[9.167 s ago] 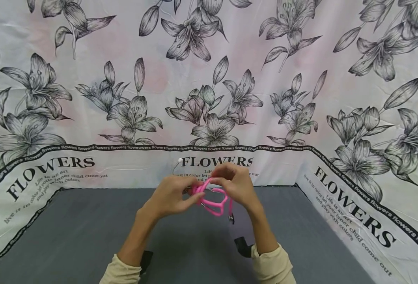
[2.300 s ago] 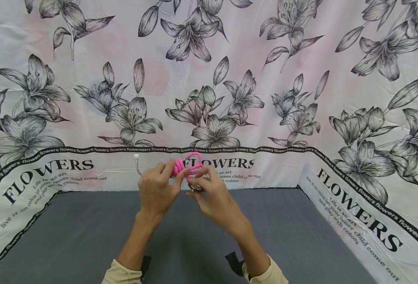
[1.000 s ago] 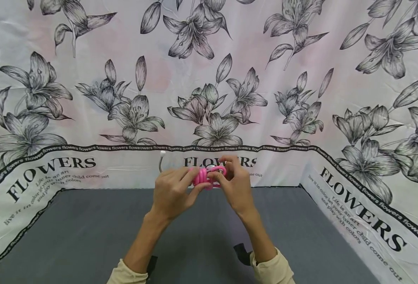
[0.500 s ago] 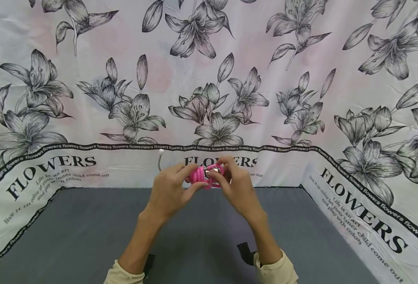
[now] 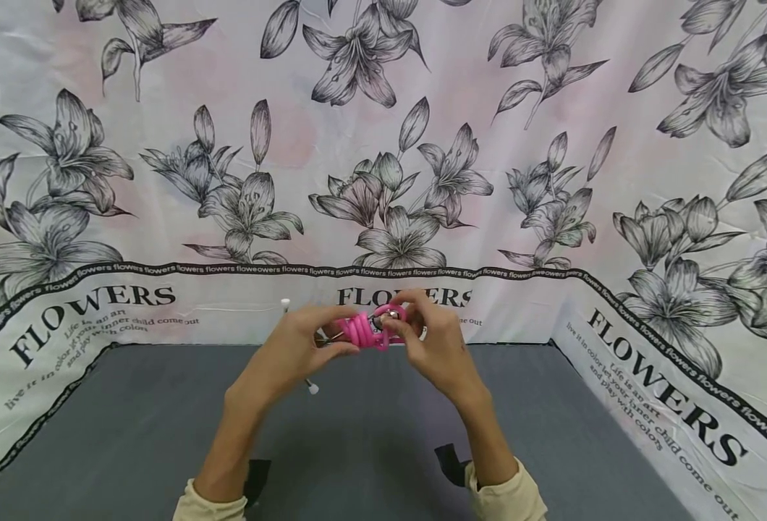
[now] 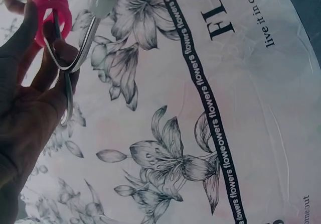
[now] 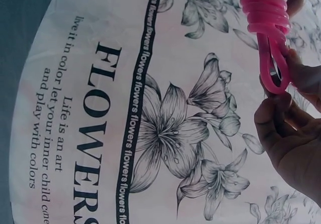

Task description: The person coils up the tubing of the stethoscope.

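Observation:
A stethoscope is held up between both hands, its pink tubing [image 5: 359,331] wound in tight coils around its middle. My left hand [image 5: 286,347] holds its metal ear tubes [image 6: 86,43] to the left of the coils. One white ear tip [image 5: 286,304] sticks up above that hand, and another ear tip [image 5: 312,388] shows below it. With thumb and fingers, my right hand [image 5: 438,351] pinches the end of a tubing loop [image 7: 266,71] right of the coils. Shiny metal shows inside this loop, partly hidden by the fingers.
Beneath the hands lies a dark grey tabletop [image 5: 370,449]. A white flower-printed cloth [image 5: 383,217] hangs behind it and along both sides, with a black lettered band. Black straps [image 5: 450,464] show near the wrists, by the beige sleeves [image 5: 507,492].
The tubing was in loose loops with one end dangling; now it is coiled tight. Just now my left hand shifted left off the coils, and the lower ear tip came into view.

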